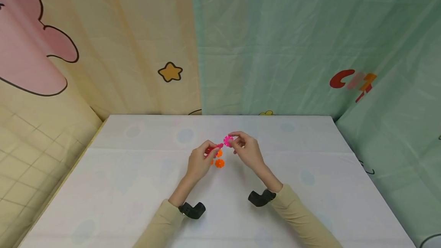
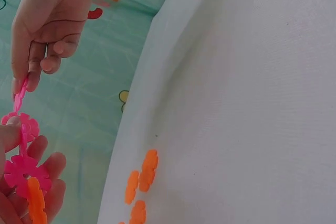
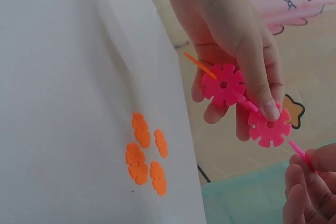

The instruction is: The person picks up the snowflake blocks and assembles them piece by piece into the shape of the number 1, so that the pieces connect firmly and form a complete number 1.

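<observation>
My left hand (image 1: 199,160) holds a short chain of pink notched plastic discs (image 3: 222,88), slotted into one another at angles. Its thumb presses on the end disc (image 3: 270,129). An orange disc (image 2: 36,201) sticks out edge-on from the chain's other end. My right hand (image 1: 249,153) pinches a single pink notched disc (image 1: 227,141) between thumb and fingertips. That disc's edge faces the rim of the chain's end disc, very close to it; I cannot tell whether they touch. Below the hands, several orange notched discs (image 3: 136,163) lie on the table, partly hidden by my left hand in the head view.
A white cloth with faint spots covers the table (image 1: 131,186). Printed curtains (image 1: 275,49) hang behind the table's back edge and along its sides. A black wrist mount (image 1: 193,210) is on my left wrist, another (image 1: 262,197) on my right.
</observation>
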Motion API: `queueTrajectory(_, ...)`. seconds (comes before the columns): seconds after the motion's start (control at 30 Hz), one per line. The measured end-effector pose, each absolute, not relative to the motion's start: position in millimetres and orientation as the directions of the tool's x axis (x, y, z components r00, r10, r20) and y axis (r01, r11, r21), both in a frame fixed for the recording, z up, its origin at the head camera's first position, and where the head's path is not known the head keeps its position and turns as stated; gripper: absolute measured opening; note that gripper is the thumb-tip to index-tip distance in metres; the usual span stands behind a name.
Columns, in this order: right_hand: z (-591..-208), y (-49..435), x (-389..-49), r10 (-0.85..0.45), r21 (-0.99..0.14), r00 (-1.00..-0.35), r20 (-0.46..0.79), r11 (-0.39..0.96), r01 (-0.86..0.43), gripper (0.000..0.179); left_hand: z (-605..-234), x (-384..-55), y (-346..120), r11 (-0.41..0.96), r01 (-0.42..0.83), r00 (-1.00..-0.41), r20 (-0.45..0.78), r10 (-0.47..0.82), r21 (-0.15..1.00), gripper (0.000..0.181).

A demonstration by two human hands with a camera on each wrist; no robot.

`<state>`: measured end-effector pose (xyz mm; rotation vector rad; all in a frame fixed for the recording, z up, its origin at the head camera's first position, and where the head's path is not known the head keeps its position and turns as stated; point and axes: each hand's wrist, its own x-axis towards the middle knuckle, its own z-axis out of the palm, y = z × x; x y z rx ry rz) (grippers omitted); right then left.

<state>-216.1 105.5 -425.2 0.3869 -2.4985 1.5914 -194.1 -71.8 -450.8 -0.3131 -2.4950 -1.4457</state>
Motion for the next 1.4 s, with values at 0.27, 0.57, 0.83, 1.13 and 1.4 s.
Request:
queueTrajectory(0.27, -427, 102, -216, -0.106, -0.881, -0.953, 0.284, 0.363, -0.303, 0.021, -451, -195, -67, 0.513, 0.331, -0.935, 0.350, 0.062, 0.792, 0.011)
queueTrajectory(0.57, -429, 97, -214, -0.071, -0.887, -0.952, 0.299, 0.346, -0.305, 0.023, -451, -196, -62, 0.540, 0.373, -0.906, 0.423, 0.035, 0.754, 0.010)
queueTrajectory(0.83, -422, 93, -212, -0.032, -0.886, -0.937, 0.347, 0.316, -0.339, 0.021, -454, -197, -57, 0.509, 0.413, -0.870, 0.492, -0.024, 0.755, 0.009)
queueTrajectory(1.13, -421, 89, -212, -0.008, -0.918, -0.949, 0.316, 0.250, -0.308, 0.021, -455, -196, -55, 0.494, 0.418, -0.860, 0.507, -0.055, 0.763, 0.009)
queueTrajectory(1.4, -415, 93, -214, -0.005, -0.909, -0.941, 0.338, 0.259, -0.327, 0.019, -450, -199, -52, 0.485, 0.453, -0.841, 0.539, -0.044, 0.748, 0.008)
